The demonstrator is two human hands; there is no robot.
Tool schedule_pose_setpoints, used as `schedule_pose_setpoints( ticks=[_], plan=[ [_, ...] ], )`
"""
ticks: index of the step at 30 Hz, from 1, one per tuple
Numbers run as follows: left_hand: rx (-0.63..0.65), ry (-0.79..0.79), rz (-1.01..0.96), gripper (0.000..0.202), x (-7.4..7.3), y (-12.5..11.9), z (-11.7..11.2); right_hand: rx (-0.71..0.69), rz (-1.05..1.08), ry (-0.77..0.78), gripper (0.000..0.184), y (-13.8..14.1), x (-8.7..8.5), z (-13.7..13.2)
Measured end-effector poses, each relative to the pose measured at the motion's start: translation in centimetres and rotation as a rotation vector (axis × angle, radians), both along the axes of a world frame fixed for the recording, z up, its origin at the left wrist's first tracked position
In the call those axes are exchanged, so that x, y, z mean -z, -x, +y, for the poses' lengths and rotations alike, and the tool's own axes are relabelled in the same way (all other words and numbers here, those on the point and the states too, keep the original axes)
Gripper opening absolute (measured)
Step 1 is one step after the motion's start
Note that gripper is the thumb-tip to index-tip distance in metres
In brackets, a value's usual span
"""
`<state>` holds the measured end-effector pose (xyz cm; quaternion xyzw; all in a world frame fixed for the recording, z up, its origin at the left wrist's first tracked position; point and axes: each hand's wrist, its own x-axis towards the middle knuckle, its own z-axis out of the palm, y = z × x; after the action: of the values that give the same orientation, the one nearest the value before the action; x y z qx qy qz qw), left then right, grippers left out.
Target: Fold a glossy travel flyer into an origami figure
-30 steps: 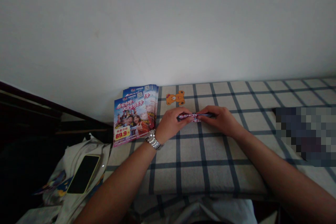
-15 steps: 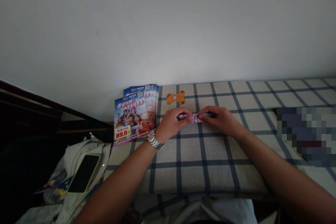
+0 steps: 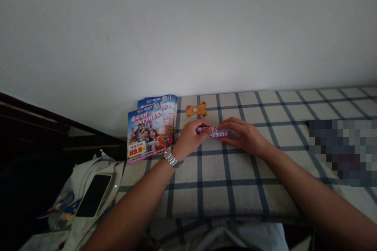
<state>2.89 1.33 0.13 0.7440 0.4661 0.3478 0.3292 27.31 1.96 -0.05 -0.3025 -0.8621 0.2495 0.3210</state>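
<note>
A flyer folded into a narrow strip (image 3: 217, 132), with red and white lettering on blue, lies crosswise between my hands over the checked cloth. My left hand (image 3: 193, 135), wearing a metal watch (image 3: 172, 157), pinches the strip's left end, its thumb across the printed face. At the strip's other end is my right hand (image 3: 246, 135), with fingers along the far edge and thumb by the near edge. The strip shows in the gap between that thumb and fingers. To the left of my hands lies a stack of similar flyers (image 3: 147, 131), unfolded.
A checked cloth (image 3: 215, 196) covers the table, which meets a white wall (image 3: 188, 31). An orange bear sticker (image 3: 196, 110) is just beyond my hands. A phone (image 3: 94, 195) lies on pale fabric (image 3: 70, 184) at lower left. A pixelated patch covers something at right.
My right thumb and fingers have spread from a tight pinch to around the strip's right end. More of the strip's lettered face shows. My left hand keeps its hold almost in place.
</note>
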Motion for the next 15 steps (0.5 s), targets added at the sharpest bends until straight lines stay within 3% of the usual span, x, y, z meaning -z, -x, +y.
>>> schedule_pose_setpoints(
  ticks=[10,15],
  plan=[
    [-0.002,-0.037,0.054,0.017,0.51,-0.12,-0.09,0.045,-0.026,0.024,0.019,-0.06,0.24,0.03],
    [0.008,-0.239,0.042,0.014,0.15,-0.12,-0.07,0.103,0.005,0.104,0.014,-0.07,0.13,0.04]
  ],
)
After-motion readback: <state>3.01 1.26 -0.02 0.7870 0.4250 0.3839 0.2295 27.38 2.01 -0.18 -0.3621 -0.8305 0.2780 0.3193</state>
